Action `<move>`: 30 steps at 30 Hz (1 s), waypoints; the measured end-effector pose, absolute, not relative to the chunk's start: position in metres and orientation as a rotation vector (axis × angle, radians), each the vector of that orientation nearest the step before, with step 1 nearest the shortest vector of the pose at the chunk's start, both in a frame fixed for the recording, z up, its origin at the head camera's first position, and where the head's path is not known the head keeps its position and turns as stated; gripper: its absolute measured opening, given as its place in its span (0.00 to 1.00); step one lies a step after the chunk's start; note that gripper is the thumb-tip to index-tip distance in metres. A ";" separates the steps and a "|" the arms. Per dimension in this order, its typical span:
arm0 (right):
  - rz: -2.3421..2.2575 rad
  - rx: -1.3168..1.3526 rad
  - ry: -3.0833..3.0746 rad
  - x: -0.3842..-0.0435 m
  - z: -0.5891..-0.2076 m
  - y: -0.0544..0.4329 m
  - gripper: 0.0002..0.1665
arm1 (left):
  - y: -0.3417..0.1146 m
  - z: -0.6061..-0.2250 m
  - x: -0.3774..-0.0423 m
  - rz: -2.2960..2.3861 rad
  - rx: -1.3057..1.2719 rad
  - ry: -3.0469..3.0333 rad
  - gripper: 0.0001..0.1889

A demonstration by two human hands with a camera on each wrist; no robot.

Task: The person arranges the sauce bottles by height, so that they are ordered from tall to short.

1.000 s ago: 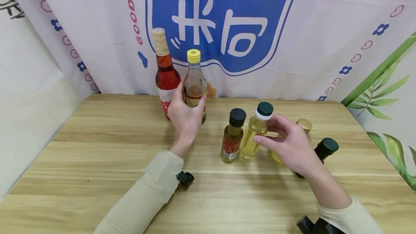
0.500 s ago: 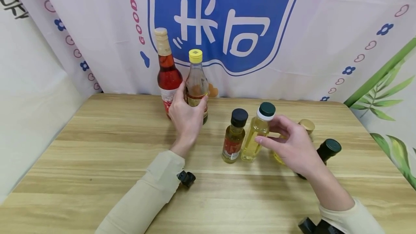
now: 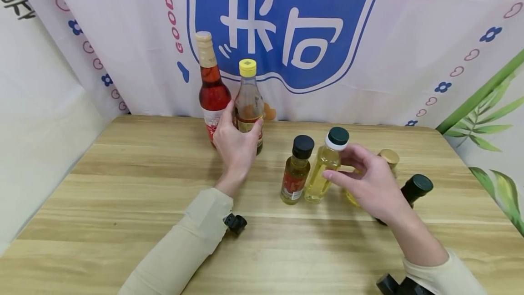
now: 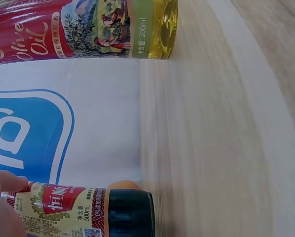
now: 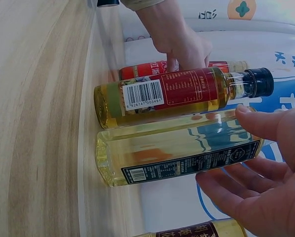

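Observation:
My left hand [image 3: 235, 144] grips a yellow-capped vinegar bottle [image 3: 250, 99], thumb on its right side and fingers on its left. The bottle stands upright at the back of the table; its cream and red label [image 4: 58, 205] shows in the left wrist view. Beside it, left of my fingers, rises a tall bottle of red liquid [image 3: 214, 97]. On the right, my right hand [image 3: 370, 181] holds a square, pale-yellow oil bottle [image 3: 318, 176] with a green cap, thumb and fingers on opposite sides near its top. Just left of that stands a small black-capped olive oil bottle [image 3: 294, 179].
Partly hidden behind my right hand are a gold-capped bottle [image 3: 389, 157] and a dark bottle with a green cap [image 3: 417, 186]. A printed curtain [image 3: 368, 76] hangs along the back edge of the wooden table [image 3: 123, 222].
The head view has shifted slightly. Both hands keep their grips, and the bottles stay where they were on the table.

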State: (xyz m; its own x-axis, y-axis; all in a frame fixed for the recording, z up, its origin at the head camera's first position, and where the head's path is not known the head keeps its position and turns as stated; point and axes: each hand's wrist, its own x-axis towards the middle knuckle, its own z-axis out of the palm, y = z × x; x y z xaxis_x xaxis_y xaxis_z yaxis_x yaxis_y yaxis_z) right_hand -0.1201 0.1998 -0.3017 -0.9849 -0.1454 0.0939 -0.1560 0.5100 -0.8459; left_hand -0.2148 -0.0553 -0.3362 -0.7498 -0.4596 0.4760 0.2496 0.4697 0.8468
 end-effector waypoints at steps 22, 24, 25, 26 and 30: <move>1.540 0.247 -2.717 -0.119 -0.302 0.201 0.31 | -0.058 -0.327 -0.208 -1.264 -0.034 -1.833 0.27; 1.545 0.253 -2.712 -0.120 -0.302 0.200 0.31 | -0.059 -0.323 -0.206 -1.280 -0.120 -1.776 0.25; 1.549 0.257 -2.710 -0.120 -0.302 0.200 0.31 | -0.059 -0.321 -0.205 -1.294 -0.168 -1.751 0.24; 1.555 0.260 -2.706 -0.120 -0.303 0.200 0.31 | -0.060 -0.319 -0.204 -1.325 -0.219 -1.725 0.23; 1.566 0.273 -2.698 -0.121 -0.303 0.199 0.30 | -0.059 -0.313 -0.199 -1.487 -0.420 -1.680 0.23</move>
State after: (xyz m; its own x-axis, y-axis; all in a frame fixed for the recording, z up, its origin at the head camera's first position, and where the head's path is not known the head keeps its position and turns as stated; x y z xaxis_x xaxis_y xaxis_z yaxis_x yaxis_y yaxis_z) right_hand -0.1207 0.1988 -0.3033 -0.9848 -0.1452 0.0956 -0.1551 0.4847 -0.8608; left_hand -0.1990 -0.0590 -0.3128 -0.5972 -0.2689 0.7557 0.7173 0.2426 0.6532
